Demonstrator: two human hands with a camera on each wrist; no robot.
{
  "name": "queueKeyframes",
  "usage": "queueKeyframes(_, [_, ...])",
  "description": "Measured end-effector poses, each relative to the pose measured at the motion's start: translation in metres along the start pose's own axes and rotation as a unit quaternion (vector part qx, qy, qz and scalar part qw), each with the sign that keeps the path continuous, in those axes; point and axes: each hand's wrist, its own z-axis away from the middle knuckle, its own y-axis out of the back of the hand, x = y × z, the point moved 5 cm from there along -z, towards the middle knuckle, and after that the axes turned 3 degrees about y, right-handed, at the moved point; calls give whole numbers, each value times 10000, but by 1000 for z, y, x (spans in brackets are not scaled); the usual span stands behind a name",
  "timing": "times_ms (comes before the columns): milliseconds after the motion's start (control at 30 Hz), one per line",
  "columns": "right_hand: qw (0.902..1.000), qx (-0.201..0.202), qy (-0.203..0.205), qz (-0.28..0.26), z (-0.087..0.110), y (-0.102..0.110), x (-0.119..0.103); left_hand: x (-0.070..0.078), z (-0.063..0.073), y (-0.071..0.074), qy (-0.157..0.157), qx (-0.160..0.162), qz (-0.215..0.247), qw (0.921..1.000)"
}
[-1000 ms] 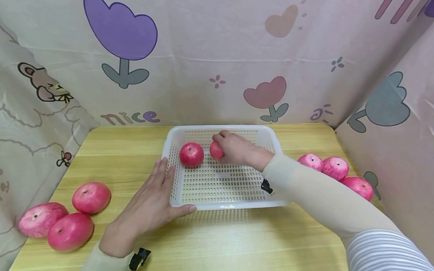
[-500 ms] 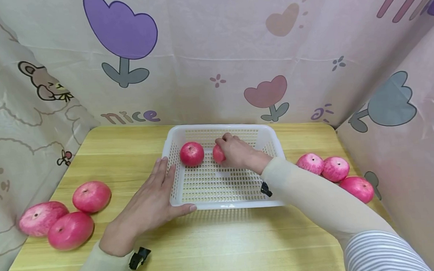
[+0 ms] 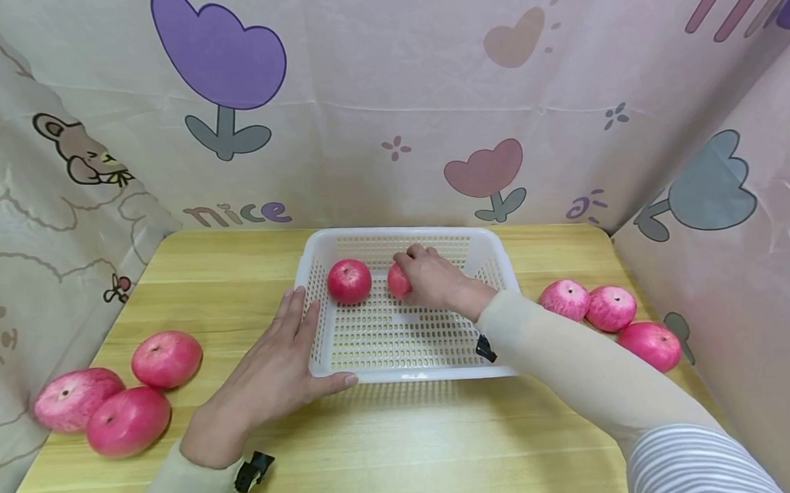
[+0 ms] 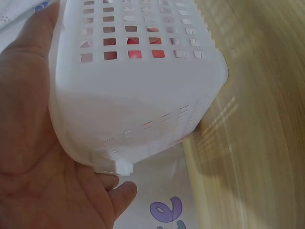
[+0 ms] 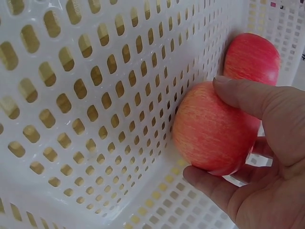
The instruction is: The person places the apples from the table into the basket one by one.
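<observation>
- The right hand point(image 3: 432, 278) is clamped on the held apple point(image 5: 207, 131), thumb and fingers round it, inside the basket point(image 3: 415, 375), beside a second apple point(image 3: 349, 282).
- Step in hand looks like placing; next probably calls for gentle release.
- The left hand point(image 3: 271, 367), fingers extended, rests against the basket's left side.
- Pink fruits point(image 3: 128, 423) flank the basket on the desk point(image 3: 408, 449).

lt wood table point(image 3: 434, 441); pale cloth bkgd point(image 3: 375, 51) behind & both sides, w/ purple tulip point(image 3: 228, 64).

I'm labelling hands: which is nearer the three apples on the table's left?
Left. The left hand touches the basket on the side facing those apples; the right hand is farther, inside the basket, holding another apple.
</observation>
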Motion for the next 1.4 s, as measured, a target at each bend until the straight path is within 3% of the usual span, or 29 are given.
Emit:
queueKeyframes(400, [9999, -76, -118, -10, 2, -2, 1, -1, 0, 0, -3, 9, 37, 10000])
queueKeyframes(933, [9999, 99, 42, -3, -1, -3, 4, -1, 0, -1, -10, 41, 39, 10000])
queueKeyframes(1400, [9999, 62, -129, -55, -2, -4, 2, 0, 1, -1, -16, 42, 54, 10000])
